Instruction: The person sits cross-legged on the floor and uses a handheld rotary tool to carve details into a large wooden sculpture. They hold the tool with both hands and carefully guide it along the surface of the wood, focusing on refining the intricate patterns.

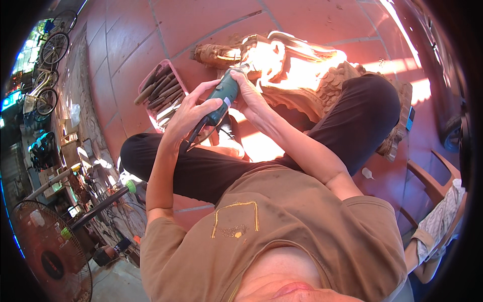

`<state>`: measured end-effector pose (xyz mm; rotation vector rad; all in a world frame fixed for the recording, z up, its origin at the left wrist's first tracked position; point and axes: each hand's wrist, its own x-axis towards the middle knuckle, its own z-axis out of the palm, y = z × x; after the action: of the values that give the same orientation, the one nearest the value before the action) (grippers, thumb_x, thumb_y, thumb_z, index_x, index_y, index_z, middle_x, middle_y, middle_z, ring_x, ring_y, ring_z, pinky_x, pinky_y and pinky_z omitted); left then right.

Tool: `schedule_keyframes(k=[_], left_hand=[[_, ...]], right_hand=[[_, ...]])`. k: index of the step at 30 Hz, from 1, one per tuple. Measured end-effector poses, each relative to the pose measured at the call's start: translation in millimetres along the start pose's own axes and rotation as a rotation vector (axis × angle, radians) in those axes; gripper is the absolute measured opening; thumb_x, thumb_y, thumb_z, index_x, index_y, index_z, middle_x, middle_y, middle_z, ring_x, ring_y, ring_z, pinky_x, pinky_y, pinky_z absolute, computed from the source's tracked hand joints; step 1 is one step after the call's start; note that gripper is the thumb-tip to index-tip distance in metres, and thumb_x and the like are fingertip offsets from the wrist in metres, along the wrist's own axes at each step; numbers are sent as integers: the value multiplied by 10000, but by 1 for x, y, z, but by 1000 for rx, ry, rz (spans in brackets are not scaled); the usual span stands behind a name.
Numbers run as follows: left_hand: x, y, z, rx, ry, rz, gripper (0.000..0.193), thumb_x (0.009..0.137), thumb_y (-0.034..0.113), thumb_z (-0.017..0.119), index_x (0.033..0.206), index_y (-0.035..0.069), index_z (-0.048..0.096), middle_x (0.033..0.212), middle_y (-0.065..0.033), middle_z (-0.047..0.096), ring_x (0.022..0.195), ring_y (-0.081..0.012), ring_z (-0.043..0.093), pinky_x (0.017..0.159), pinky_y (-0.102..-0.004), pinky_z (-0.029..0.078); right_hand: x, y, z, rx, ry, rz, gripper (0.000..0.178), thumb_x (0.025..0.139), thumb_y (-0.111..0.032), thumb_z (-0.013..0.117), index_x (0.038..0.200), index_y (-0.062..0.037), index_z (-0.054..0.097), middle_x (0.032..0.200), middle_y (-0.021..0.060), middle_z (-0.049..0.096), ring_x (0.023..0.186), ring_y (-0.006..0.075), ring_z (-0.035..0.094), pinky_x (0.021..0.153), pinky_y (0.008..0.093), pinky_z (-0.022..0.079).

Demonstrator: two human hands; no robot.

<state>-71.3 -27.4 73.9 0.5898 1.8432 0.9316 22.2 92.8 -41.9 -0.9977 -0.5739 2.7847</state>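
You sit on the red tile floor with your legs crossed, in a brown shirt and dark trousers. Both your hands hold a green power tool just in front of your knees. Your left hand wraps around the back part of the green power tool, fingers curled tight, with its black cord hanging down below that hand. Your right hand grips the front part of the green power tool, fingers closed around it. The tip of the green power tool points up at a big carved wooden figure, which lies on the floor right beyond the tool and rests against your right leg. The sun shines bright on the wood.

Left of the green power tool, close by, sits a pink tray full of carving tools with wooden handles. Far to the left of the green power tool stands a round fan, and farther off are some bicycles
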Motion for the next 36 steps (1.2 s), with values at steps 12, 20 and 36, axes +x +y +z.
schedule_keyframes(k=[12,20,36], left_hand=[[1,-4,-6,-40,14,-30,588,881,360,658,1387,99,512,903,-99,666,670,-76,572,490,-197,429],[-3,2,-6,-21,18,-5,589,884,338,670,1388,78,511,908,-106,669,684,-79,578,512,-199,439],[8,-4,-5,18,-2,27,538,903,275,635,1398,95,528,894,-46,658,644,-49,561,486,-181,426]], right_hand=[[12,2,2,44,-25,54,460,871,-420,692,1218,-175,514,1040,56,585,922,185,628,792,398,537],[6,3,5,44,-13,14,453,873,-433,687,1222,-197,520,1052,43,581,933,176,620,787,390,535],[3,5,0,69,9,-20,420,891,-438,663,1197,-178,537,1046,30,562,913,159,611,771,381,534]])
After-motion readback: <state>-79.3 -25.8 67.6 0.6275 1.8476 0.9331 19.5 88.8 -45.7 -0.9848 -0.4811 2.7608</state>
